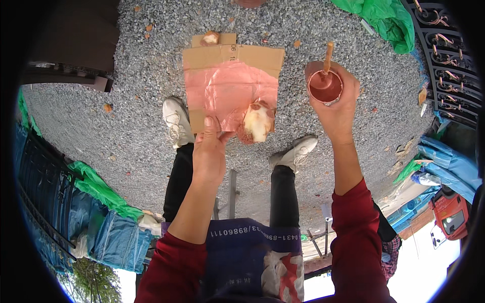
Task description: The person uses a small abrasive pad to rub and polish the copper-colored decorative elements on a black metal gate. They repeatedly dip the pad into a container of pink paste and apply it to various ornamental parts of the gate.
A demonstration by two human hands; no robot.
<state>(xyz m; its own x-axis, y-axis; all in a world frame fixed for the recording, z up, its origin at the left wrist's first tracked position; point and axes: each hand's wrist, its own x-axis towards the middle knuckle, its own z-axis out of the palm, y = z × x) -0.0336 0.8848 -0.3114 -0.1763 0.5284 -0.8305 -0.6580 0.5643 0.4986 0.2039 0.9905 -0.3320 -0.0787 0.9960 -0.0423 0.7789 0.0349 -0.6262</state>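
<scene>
My left hand [211,151] grips the near edge of a cardboard sheet [197,118], its thumb lying on top. Shiny copper-coloured paint [214,86] coats most of the sheet, leaving bare brown board along the far edge. A whitish, paint-stained lump that looks like a sponge [258,122] rests on the sheet's near right corner. To the right, my right hand [343,108] is wrapped around a cup of copper paint [326,90]. Out of the cup sticks a paint-smeared wooden handle [328,55]; its lower end is hidden in the paint.
A smaller stained lump [209,38] lies at the sheet's far edge. Grey gravel [146,65] covers the ground, and my shoes [177,121] stand on it. Black ornamental ironwork [449,65] is at the right, with green sheeting [391,22] beside it. A dark brown panel [70,35] occupies the far left.
</scene>
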